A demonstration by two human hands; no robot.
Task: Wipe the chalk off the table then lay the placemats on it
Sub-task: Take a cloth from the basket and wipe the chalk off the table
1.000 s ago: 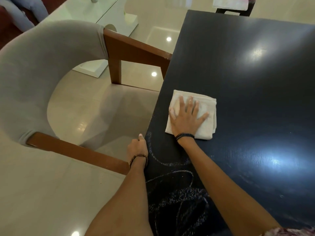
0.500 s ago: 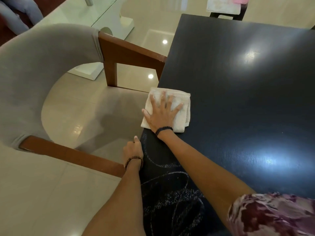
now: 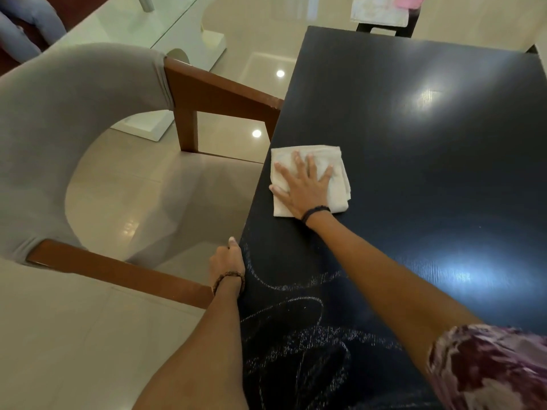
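2 hands: right hand point(image 3: 305, 187) flat on cloth point(image 3: 339, 187), left hand point(image 3: 226, 264) gripping table point(image 3: 414, 173) edge.

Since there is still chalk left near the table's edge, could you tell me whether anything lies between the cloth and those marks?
Nothing visible does. The right hand presses the cloth flat on the table, and only bare dark tabletop separates it from the chalk marks nearer the person. The left hand rests at the table's edge beside them.

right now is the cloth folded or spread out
Folded: the cloth shows stacked layered edges along its right side under the flat right hand.
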